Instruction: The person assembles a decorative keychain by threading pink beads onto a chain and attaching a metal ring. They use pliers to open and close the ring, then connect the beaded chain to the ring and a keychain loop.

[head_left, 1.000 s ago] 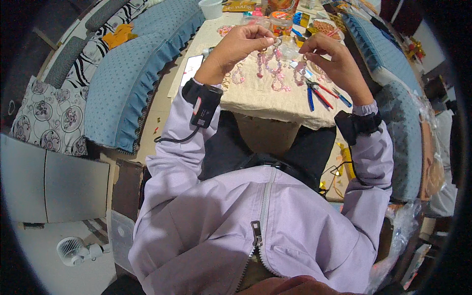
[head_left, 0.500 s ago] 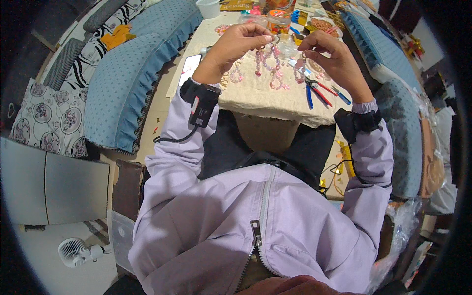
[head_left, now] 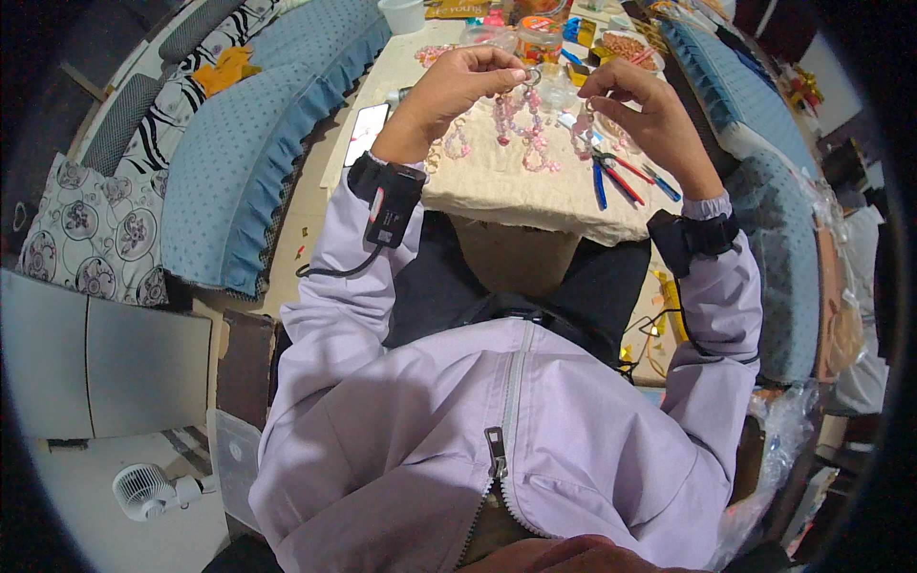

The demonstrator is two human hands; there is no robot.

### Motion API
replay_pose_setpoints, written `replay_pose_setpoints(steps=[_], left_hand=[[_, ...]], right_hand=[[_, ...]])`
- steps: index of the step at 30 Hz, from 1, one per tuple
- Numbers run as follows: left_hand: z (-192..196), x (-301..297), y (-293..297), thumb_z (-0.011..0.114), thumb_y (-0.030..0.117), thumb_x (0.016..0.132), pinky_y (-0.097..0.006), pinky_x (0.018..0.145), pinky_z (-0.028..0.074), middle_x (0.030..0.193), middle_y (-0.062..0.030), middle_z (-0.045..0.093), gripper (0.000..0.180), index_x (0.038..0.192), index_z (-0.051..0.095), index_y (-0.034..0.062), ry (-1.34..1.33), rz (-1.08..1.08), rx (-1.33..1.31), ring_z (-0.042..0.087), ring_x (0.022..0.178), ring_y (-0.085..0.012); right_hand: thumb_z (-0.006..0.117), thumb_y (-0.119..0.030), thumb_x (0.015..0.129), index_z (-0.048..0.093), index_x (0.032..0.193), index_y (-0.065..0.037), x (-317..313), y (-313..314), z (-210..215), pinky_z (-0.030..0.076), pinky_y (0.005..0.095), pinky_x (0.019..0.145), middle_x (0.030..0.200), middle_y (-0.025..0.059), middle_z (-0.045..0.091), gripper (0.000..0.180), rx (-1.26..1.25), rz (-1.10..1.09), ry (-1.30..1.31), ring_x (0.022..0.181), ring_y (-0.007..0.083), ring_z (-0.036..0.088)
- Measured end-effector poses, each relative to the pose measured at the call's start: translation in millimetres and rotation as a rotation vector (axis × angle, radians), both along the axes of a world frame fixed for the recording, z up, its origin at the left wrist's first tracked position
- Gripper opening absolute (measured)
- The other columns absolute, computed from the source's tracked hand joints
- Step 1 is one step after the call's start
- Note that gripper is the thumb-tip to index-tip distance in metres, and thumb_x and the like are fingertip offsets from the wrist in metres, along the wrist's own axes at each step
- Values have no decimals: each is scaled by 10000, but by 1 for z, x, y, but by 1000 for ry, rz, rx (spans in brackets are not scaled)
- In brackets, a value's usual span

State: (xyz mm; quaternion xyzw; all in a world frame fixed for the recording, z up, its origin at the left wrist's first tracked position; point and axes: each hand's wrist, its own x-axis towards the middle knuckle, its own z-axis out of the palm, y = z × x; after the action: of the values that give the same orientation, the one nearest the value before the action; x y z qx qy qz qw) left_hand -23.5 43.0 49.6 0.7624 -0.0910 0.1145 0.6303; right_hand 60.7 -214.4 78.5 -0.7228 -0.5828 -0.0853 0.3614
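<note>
Above the cloth-covered table, my left hand (head_left: 466, 86) pinches a metal ring (head_left: 533, 75). Pink and lilac beaded strands (head_left: 536, 129) hang from the ring, one of them ending in a loop. My right hand (head_left: 638, 98) is raised to the right of them, thumb and fingers closed on a shorter pink beaded charm (head_left: 582, 143) that dangles below. A small gap separates the two hands. Under my right hand lie red-handled pliers (head_left: 626, 175) and blue-handled pliers (head_left: 600, 181). Another pink bead loop (head_left: 458, 143) rests on the cloth below my left wrist.
A phone (head_left: 368, 129) with a lit screen lies at the table's left edge. Farther back stand a lidded jar (head_left: 541, 40), a white tub (head_left: 401, 16) and a plate of reddish beads (head_left: 630, 50). Blue-covered sofas (head_left: 258, 143) flank the table.
Both hands keep their holds almost in place. The ring at my left fingertips has turned slightly, and the strands beneath it have swung a little.
</note>
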Motion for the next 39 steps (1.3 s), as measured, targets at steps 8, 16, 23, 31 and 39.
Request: replay_pose_setpoints(steps=[8, 16, 23, 31, 39], left_hand=[[-2, -1, 0, 725, 252, 872, -181, 717, 461, 926, 20, 677, 267, 1054, 687, 60, -5, -18, -17, 592, 795, -36], [-5, 0, 3, 728, 261, 870, -180, 713, 470, 916, 12, 683, 269, 1047, 684, 63, -14, -35, -32, 604, 793, -40], [-6, 3, 4, 725, 244, 874, -177, 716, 484, 933, 4, 683, 254, 1042, 679, 60, -3, -32, -19, 620, 814, -48], [-5, 1, 1, 725, 236, 872, -188, 736, 486, 948, 1, 688, 250, 1048, 680, 64, 4, -7, -15, 621, 822, -56], [-6, 2, 1, 714, 244, 877, -199, 741, 474, 953, 4, 684, 237, 1032, 679, 68, -19, -49, -31, 599, 817, -50]], right_hand=[[633, 13, 890, 625, 999, -29, -2, 0, 0, 522, 270, 858, 1000, 50, 640, 118, -14, -4, 36, 958, 162, 632], [631, 13, 891, 631, 1000, -27, -2, 0, 0, 523, 275, 854, 998, 52, 638, 116, -16, -19, 25, 947, 164, 628], [630, 14, 892, 630, 1004, -26, 1, -1, -2, 525, 273, 856, 1004, 59, 636, 120, -24, -22, 6, 958, 165, 626], [642, -45, 891, 656, 985, -59, 0, 1, -5, 506, 276, 751, 979, 36, 660, 95, 41, -11, -1, 874, 148, 628], [640, -34, 885, 648, 987, -56, -1, 1, -6, 507, 276, 763, 985, 34, 659, 105, 36, -20, 9, 891, 154, 630]])
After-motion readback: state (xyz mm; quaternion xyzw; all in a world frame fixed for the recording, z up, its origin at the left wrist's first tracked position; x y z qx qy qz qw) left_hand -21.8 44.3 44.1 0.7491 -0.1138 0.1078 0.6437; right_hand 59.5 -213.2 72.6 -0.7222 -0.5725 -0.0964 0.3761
